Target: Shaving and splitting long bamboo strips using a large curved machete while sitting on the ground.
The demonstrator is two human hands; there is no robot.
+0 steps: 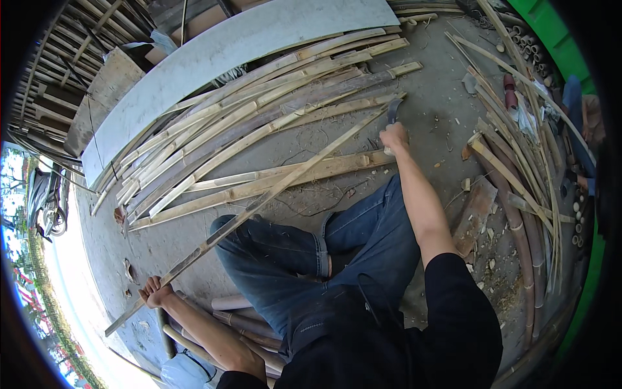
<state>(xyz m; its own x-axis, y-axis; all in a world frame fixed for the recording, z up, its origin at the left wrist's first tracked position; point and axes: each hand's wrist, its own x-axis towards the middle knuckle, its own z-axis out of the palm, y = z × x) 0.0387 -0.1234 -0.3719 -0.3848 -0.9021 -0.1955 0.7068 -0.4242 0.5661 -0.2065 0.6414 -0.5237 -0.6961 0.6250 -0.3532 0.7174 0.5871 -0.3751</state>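
A long split bamboo strip [285, 185] runs slantwise across my knee, from the lower left to the upper right. My left hand [156, 292] is closed around it close to its lower end. At the far end, my right hand [394, 138] grips the handle of a knife with a curved dark blade [393, 111]. The blade lies against or right beside the strip's tip; whether it cuts into the bamboo I cannot tell. Most of the handle is hidden in my fist.
Several split bamboo lengths [259, 104] lie ahead of me, beside a long pale board [214, 61]. To my right are bamboo poles [518, 227], a flat wooden block [476, 214] and shavings. More poles [249, 324] lie by my left hip. A motorcycle [48, 201] stands outside at the left.
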